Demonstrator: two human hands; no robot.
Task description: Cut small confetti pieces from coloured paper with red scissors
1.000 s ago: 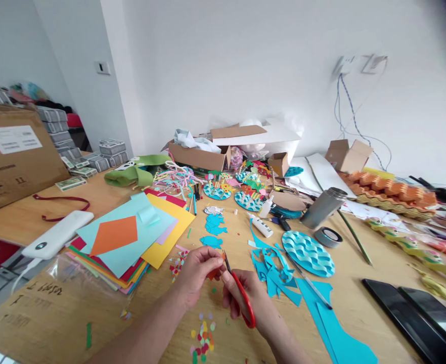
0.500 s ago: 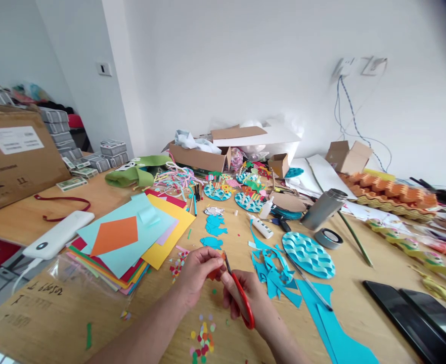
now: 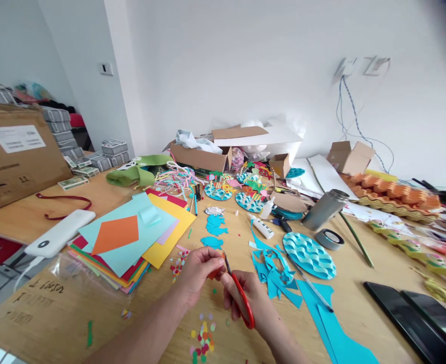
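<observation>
My left hand pinches a small piece of orange paper, mostly hidden by the fingers. My right hand is closed round red-handled scissors, whose dark blades point up and left beside the paper. Just beyond the hands lie blue paper fish, with a pale patterned fish behind them. Colourful paper dots are scattered on the table below my hands. Blue paper scraps lie to the right of the scissors.
Left stands a stack of coloured paper near a white power bank. On the right are a blue wavy disc, a roll of tape, a steel flask and dark phones. A glue bottle lies beyond the scraps.
The camera view has shifted very slightly. Both hands, the scissors and the orange paper stay in almost the same place.
</observation>
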